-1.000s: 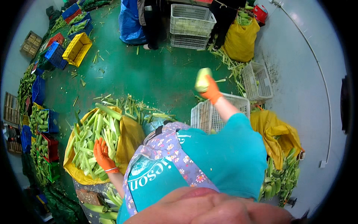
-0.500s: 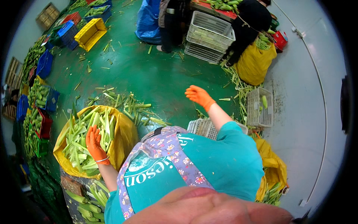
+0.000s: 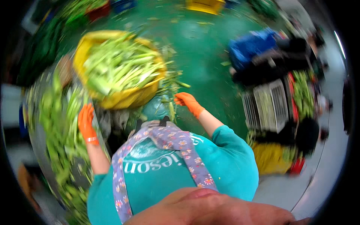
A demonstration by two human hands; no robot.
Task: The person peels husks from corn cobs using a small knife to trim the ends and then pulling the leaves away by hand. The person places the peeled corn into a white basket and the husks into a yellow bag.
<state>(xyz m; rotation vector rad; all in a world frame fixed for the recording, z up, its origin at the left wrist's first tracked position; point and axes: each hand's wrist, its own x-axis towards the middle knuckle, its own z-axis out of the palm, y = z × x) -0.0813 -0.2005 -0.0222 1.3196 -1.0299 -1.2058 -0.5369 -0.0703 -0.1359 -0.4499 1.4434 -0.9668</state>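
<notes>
My left hand (image 3: 87,123), in an orange glove, is raised beside a table heaped with green corn ears and leaves (image 3: 62,131). Its fingers stretch out and nothing lies in them. My right hand (image 3: 190,104), gloved in orange too, hangs over the green floor in front of my apron, holding nothing; its fingers look loosely extended. Ahead of the left hand stands a big yellow bag (image 3: 123,99), brimming with stripped pale green corn husks (image 3: 122,63). Loose husks (image 3: 170,86) lie on the floor at its right side.
At the right, people in dark clothing work near white plastic crates (image 3: 272,103) and a red-edged table of green corn (image 3: 302,93). A blue bag (image 3: 253,47) and another yellow bag (image 3: 272,158) are beside them. A yellow crate (image 3: 205,5) sits far ahead. The rim is motion-blurred.
My body has turned left, so the husk bag now lies ahead and the corn table at my left. The left hand has moved off the bag to beside the table. Both hands stay without anything.
</notes>
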